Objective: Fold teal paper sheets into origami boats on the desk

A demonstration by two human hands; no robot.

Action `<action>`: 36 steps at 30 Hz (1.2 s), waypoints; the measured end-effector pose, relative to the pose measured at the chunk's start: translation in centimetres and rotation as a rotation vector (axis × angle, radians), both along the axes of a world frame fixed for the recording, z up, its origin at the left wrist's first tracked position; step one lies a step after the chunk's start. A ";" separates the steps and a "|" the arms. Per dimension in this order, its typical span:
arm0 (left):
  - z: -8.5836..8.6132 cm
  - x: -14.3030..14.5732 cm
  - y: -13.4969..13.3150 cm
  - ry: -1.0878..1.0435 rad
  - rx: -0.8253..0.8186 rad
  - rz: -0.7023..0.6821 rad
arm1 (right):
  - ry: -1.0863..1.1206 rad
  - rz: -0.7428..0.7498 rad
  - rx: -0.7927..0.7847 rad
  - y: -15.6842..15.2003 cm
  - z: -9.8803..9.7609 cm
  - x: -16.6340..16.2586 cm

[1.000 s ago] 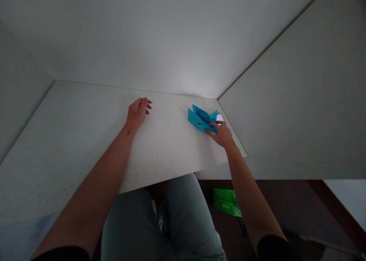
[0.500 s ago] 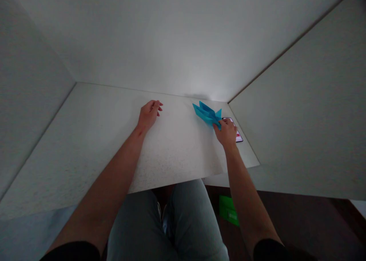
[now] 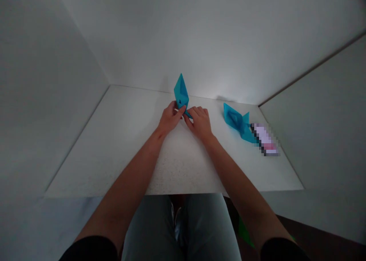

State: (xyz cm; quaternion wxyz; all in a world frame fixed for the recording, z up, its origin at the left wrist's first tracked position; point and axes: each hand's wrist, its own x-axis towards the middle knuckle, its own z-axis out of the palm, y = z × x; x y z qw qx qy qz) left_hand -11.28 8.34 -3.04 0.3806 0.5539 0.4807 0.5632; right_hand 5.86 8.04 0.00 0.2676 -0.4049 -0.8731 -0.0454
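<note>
A folded blue paper piece stands upright at the middle of the white table, pinched at its lower end by both hands. My left hand grips it from the left with closed fingers. My right hand grips it from the right, fingers curled. A second folded blue paper shape lies on the table to the right, apart from both hands.
A blurred phone lies right of the second paper shape, near the right partition. White partition walls close the table at left, back and right. My knees show below the table's front edge, with something green on the floor.
My right hand carried one blue paper piece from the right side to the table's middle. My left hand came over and took hold too. A second blue shape stayed beside the phone.
</note>
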 end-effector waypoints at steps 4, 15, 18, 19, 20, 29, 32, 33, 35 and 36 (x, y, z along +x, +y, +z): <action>-0.3 -0.2 0.0 -0.006 0.002 0.023 | 0.069 0.051 -0.046 0.7 -1.5 0.4; -0.6 -0.5 -0.9 0.161 -0.017 -0.028 | 0.752 0.201 -0.355 2.7 -2.8 0.7; -0.3 -0.8 -1.1 0.197 0.011 -0.027 | 0.721 0.181 -0.342 2.7 -2.4 0.9; -0.1 -1.0 -1.2 0.212 0.024 -0.005 | 0.696 0.199 -0.333 2.6 -2.3 0.9; 0.1 -1.1 -1.2 0.229 0.036 0.024 | 0.671 0.229 -0.321 2.5 -2.2 0.8; 0.7 -1.1 -1.3 0.329 0.075 0.019 | 0.760 0.125 -0.331 3.3 -3.2 0.6; 0.9 -0.9 -1.5 0.364 0.080 0.004 | 0.773 0.098 -0.382 3.6 -3.2 0.5; 0.9 -0.8 -1.5 0.376 0.085 -0.001 | 0.780 0.100 -0.406 3.6 -3.2 0.4; 1.1 -0.7 -1.6 0.395 0.110 -0.021 | 0.806 0.104 -0.469 3.7 -3.3 0.4; 1.1 -0.7 -1.5 0.403 0.132 -0.042 | 0.826 0.104 -0.503 3.8 -3.5 0.4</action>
